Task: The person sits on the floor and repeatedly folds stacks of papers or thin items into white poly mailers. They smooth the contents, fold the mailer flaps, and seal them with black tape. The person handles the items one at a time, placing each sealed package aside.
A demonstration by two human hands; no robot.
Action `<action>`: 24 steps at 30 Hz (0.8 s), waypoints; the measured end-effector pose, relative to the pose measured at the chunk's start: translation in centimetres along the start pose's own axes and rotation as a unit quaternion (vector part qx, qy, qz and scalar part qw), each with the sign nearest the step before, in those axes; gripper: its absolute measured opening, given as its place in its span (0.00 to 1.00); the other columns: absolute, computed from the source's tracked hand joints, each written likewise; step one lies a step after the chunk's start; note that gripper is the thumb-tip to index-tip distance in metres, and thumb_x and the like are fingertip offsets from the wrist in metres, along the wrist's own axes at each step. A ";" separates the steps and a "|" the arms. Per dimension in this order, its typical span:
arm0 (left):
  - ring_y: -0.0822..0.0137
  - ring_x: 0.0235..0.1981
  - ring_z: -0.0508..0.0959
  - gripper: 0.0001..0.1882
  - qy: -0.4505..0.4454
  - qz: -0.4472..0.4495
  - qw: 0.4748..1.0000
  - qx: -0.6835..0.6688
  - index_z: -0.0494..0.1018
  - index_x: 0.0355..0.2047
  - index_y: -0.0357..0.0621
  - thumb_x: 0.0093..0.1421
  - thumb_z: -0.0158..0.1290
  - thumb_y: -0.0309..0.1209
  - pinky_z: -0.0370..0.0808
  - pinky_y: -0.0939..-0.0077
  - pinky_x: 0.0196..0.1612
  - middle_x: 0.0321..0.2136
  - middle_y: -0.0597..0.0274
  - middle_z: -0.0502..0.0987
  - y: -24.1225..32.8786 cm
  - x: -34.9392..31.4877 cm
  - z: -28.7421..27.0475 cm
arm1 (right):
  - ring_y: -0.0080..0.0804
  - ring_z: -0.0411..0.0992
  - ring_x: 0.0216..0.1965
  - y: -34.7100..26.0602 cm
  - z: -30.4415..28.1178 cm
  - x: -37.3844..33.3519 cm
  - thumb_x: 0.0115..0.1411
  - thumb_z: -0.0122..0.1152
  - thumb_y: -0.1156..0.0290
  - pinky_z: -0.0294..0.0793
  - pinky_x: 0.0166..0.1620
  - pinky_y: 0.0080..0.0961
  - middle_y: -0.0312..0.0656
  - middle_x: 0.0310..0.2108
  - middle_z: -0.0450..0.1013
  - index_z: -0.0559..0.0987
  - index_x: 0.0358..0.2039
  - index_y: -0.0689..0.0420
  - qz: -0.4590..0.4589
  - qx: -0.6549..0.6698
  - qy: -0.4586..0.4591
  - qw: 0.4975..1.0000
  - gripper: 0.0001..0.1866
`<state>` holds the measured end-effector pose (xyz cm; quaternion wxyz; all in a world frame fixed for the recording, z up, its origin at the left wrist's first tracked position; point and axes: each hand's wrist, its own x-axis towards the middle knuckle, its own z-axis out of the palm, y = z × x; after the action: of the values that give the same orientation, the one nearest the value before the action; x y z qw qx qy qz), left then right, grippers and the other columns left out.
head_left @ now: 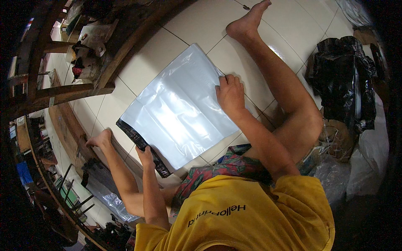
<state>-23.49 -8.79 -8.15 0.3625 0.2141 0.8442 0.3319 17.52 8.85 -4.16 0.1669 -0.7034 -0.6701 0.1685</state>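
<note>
Head camera: we look down on a pale tiled floor [138, 79], where a person in a yellow shirt [251, 209] has bare legs [289, 88] spread to either side of the work. Dark wooden beams [71, 94] fill the upper left, and crumpled black plastic [339, 79] is heaped at right. Between the legs, we find a shiny silver-white plastic sheet [180, 108] lying at a slant on the tiles, a glossy black strip [132, 131] along its lower-left edge. The right hand [231, 94] bends its fingers at the sheet's right edge; the left hand [145, 155] touches the strip. We cannot tell whether either hand pinches the plastic.
</note>
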 end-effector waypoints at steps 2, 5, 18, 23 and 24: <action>0.60 0.45 0.74 0.29 -0.002 -0.002 1.000 0.001 0.58 0.63 0.37 0.61 0.49 0.21 0.69 0.67 0.53 0.46 0.54 0.72 0.2 -0.1 0.1 | 0.51 0.70 0.46 0.0 0.1 -0.3 0.57 0.66 0.70 0.70 0.49 0.44 0.53 0.43 0.72 0.77 0.45 0.63 -0.031 -0.025 0.001 0.999 0.17; 0.60 0.46 0.73 0.30 -0.003 -0.012 1.000 0.006 0.57 0.64 0.37 0.61 0.49 0.20 0.69 0.67 0.54 0.47 0.54 0.72 0.4 -0.1 0.0 | 0.51 0.71 0.45 -0.1 0.2 -0.4 0.57 0.65 0.70 0.70 0.50 0.45 0.53 0.42 0.73 0.78 0.44 0.62 -0.032 -0.021 0.007 0.999 0.16; 0.62 0.46 0.73 0.31 -0.002 0.004 1.000 0.014 0.57 0.64 0.39 0.61 0.49 0.20 0.69 0.68 0.53 0.47 0.55 0.72 0.5 -0.5 0.1 | 0.60 0.66 0.54 1.0 0.0 0.3 0.57 0.63 0.63 0.70 0.54 0.54 0.60 0.51 0.66 0.74 0.49 0.65 0.057 0.047 -0.068 0.995 0.23; 0.66 0.42 0.74 0.30 0.008 0.019 1.000 -0.011 0.59 0.64 0.39 0.60 0.51 0.21 0.71 0.71 0.49 0.44 0.59 0.73 -0.4 -0.2 0.1 | 0.64 0.67 0.56 2.0 -0.9 1.7 0.57 0.63 0.59 0.71 0.57 0.50 0.62 0.54 0.68 0.73 0.51 0.65 0.102 0.154 -0.152 0.971 0.27; 0.66 0.42 0.74 0.30 0.009 0.026 1.000 -0.008 0.59 0.64 0.39 0.60 0.51 0.22 0.71 0.71 0.49 0.44 0.59 0.73 -0.3 -0.3 0.2 | 0.63 0.68 0.56 2.3 -1.3 2.1 0.57 0.64 0.58 0.71 0.58 0.48 0.62 0.53 0.69 0.73 0.51 0.65 0.103 0.176 -0.192 0.960 0.28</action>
<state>-23.16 -9.07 -8.37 0.3484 0.2298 0.8386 0.3501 20.28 10.84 -4.09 0.1378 -0.6824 -0.5735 0.4318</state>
